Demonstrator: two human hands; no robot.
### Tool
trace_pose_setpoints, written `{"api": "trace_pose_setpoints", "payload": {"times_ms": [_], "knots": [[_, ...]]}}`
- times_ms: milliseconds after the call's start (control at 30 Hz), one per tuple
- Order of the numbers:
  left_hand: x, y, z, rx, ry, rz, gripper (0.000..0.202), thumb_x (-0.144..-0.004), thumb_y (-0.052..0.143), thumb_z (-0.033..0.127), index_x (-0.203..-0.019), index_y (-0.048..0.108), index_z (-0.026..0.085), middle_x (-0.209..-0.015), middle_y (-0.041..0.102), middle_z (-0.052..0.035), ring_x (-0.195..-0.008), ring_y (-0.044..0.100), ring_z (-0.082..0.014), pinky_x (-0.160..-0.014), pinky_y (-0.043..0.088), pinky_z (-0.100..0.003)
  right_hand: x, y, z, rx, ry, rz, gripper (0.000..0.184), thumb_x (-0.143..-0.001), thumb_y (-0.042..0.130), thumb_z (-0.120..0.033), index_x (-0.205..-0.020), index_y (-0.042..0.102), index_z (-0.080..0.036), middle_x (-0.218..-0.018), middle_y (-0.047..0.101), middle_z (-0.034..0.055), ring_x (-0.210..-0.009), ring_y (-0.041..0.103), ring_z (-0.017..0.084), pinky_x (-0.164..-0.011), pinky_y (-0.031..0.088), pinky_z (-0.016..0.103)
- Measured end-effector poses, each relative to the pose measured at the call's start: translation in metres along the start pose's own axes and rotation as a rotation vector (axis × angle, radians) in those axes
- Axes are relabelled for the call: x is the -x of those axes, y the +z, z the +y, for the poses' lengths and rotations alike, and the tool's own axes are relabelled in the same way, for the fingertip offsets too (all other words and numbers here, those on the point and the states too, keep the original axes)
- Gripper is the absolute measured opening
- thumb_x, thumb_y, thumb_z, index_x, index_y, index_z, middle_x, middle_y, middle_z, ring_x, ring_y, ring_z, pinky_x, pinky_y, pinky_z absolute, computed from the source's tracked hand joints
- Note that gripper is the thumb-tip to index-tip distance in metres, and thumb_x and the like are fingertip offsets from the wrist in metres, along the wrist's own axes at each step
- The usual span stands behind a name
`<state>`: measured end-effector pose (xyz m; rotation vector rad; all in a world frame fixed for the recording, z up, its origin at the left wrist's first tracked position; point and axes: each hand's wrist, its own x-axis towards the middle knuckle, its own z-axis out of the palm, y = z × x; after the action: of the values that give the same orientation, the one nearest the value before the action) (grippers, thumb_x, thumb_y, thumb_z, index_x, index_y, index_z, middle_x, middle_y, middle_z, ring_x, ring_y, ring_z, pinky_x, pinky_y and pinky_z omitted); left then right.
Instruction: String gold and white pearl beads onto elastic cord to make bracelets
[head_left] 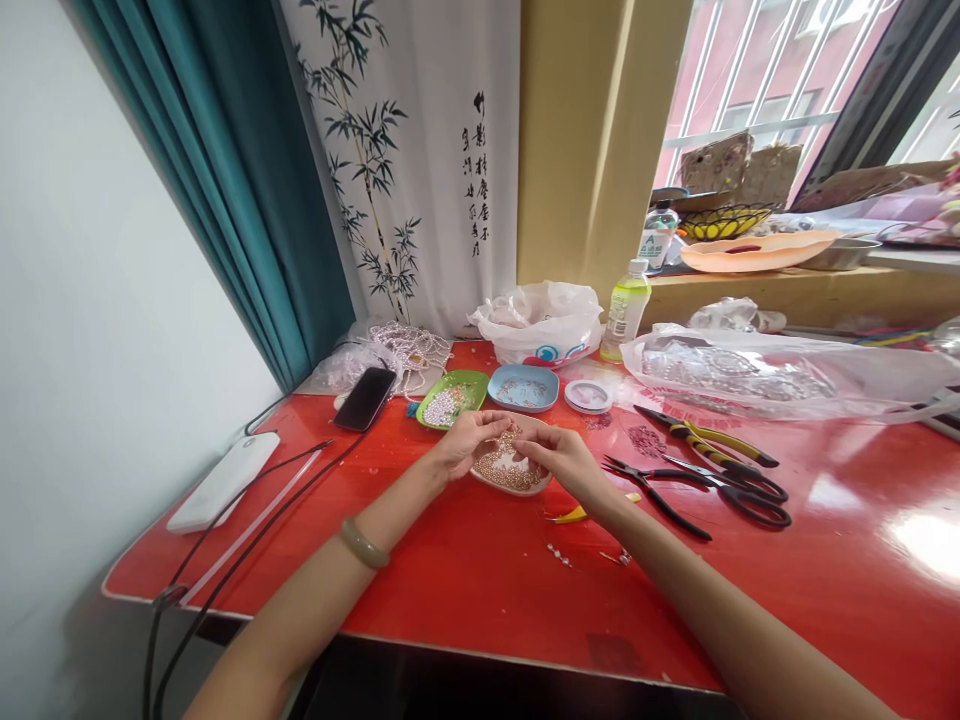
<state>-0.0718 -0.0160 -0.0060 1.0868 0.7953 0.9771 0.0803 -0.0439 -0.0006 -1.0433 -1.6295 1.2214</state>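
Note:
Both hands hover over a pale dish [517, 490] that holds many small gold beads [501, 468]. My left hand [471, 440] is closed, thumb and fingertips pinched together above the dish's left side. My right hand [556, 458] also pinches, its fingertips over the dish's right part. Whatever sits between the fingers is too small to make out. Just behind the dish are a green tray [480, 384] with white and gold beads and a blue tray [523, 404] with small metal bits. Yellow tweezers [574, 515] lie beside my right wrist.
Black-handled pliers [675, 510], scissors [750, 497] and yellow-handled pliers [720, 445] lie to the right. Short beaded pieces [559, 555] lie in front. A phone [365, 398], white power bank [223, 483] and cables are at left. Plastic bags [536, 325] and a bottle [625, 310] stand behind.

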Motion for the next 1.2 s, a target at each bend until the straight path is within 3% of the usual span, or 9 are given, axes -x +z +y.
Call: {"api": "trace_pose_setpoints", "payload": {"times_ms": [633, 1200], "knots": [[-0.0004, -0.0008, -0.0036, 0.032, 0.017, -0.067, 0.02, -0.062, 0.067, 0.025, -0.071, 0.059, 0.009, -0.058, 0.05, 0.0022, -0.052, 0.043, -0.0037, -0.052, 0.032, -0.019, 0.0012, 0.0001, -0.0002, -0.014, -0.021, -0.003, 0.018, -0.071, 0.052, -0.03, -0.064, 0.058, -0.015, -0.054, 0.049, -0.0036, -0.046, 0.041, 0.006, -0.044, 0.031, 0.019], [-0.0001, -0.0002, -0.0031, -0.016, 0.014, -0.004, 0.027, -0.058, 0.069, 0.027, -0.076, 0.057, 0.012, -0.066, 0.055, 0.0004, -0.055, 0.048, -0.0042, -0.055, 0.035, -0.018, -0.0029, -0.0007, 0.007, 0.052, -0.038, 0.024, 0.021, -0.07, 0.053, -0.036, -0.065, 0.058, -0.016, -0.053, 0.051, -0.0033, -0.045, 0.044, 0.007, -0.044, 0.034, 0.02]]}}
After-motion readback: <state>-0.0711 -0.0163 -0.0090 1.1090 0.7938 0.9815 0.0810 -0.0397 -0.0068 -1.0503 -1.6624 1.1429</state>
